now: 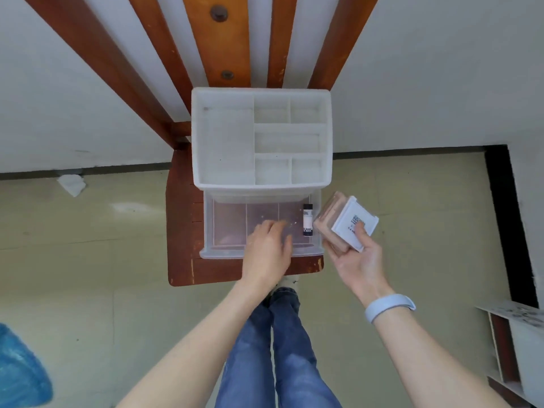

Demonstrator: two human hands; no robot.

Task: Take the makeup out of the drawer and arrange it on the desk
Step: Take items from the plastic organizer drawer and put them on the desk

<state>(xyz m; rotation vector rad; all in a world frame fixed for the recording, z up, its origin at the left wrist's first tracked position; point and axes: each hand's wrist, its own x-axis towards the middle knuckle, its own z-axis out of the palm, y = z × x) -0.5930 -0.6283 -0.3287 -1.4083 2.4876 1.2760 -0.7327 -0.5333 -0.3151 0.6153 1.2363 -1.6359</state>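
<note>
Your empty left hand rested loosely curled in the drawer, the upright-lying tube at its two o'clock, while your right hand gripped compacts.

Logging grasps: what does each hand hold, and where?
Right hand grips the square beige-and-white makeup case by its near lower corner; left hand holds nothing.

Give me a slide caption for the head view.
Right hand holds a makeup box; left hand reaches into the open drawer.
</note>
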